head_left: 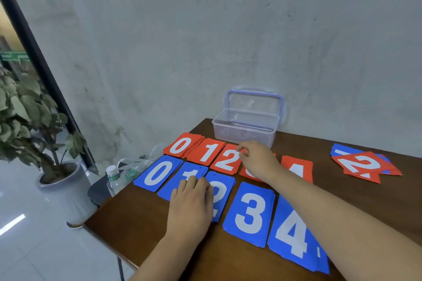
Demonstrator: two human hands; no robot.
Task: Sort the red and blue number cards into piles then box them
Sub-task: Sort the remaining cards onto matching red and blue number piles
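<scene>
Head view: sorted piles [250, 212] 0–4 laid out; mixed heap [365, 163] and empty box [242, 136] remain. My left hand [190, 203] lies flat on the blue 1 pile [194, 170]; my right hand [258, 159] curls at the red 2 pile [225, 159], grip unclear.

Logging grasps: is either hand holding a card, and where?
Right hand seems to pinch the red 2 card at its far corner; left hand only rests on blue cards.

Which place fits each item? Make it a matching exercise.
1. clear plastic lidded box
2. mixed heap of red and blue number cards
3. left hand
4. right hand

A. resting on the blue card piles
B. far right of the brown wooden table
C. behind the red card piles, lid open
D. at the red 2 pile

Pairs: 1-C, 2-B, 3-A, 4-D
</scene>
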